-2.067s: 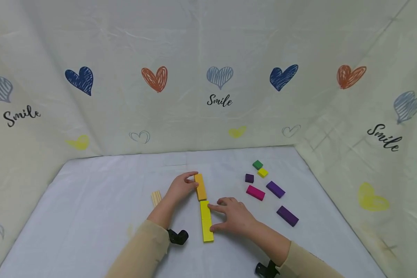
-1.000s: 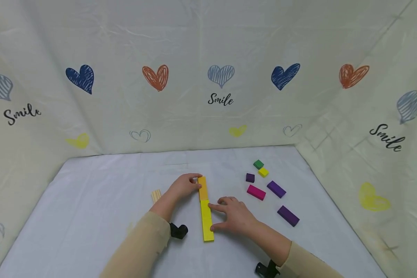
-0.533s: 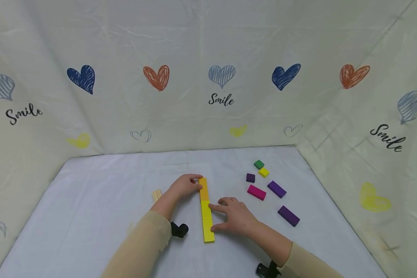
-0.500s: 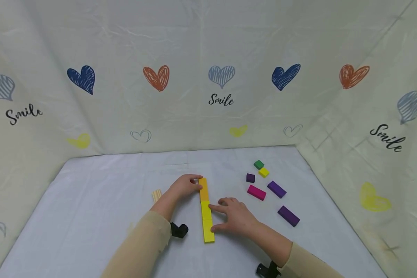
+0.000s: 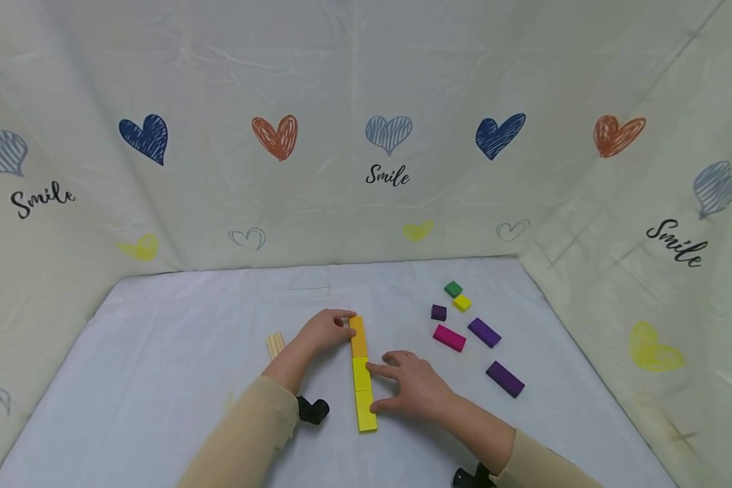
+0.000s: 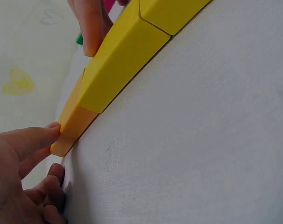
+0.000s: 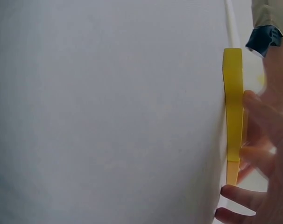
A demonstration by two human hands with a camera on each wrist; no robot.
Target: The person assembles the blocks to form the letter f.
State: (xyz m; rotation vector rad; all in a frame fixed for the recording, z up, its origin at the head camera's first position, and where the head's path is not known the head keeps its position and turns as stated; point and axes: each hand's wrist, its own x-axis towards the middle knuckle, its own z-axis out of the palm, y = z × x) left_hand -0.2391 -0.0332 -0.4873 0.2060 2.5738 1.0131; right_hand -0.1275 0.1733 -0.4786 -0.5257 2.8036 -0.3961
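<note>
Three blocks lie end to end on a white-covered table: an orange block at the far end, then a yellow block and a nearer yellow block. My left hand holds the orange block's far end, index finger over its end and thumb on its left side. The left wrist view shows the orange block meeting the yellow one. Along the row's right side rests my right hand, index finger on the farther yellow block and thumb on the nearer one, its fingers spread.
Right of the row lie a pink block, two purple blocks, a small dark purple cube, a green block and a small yellow block. Pale wooden sticks lie left, partly behind my left forearm. A printed cloth stands behind the table.
The orange block has shifted right, from slightly askew into line with the yellow blocks, and the left hand moved with it. Lately the row and both hands have slid slightly towards me.
</note>
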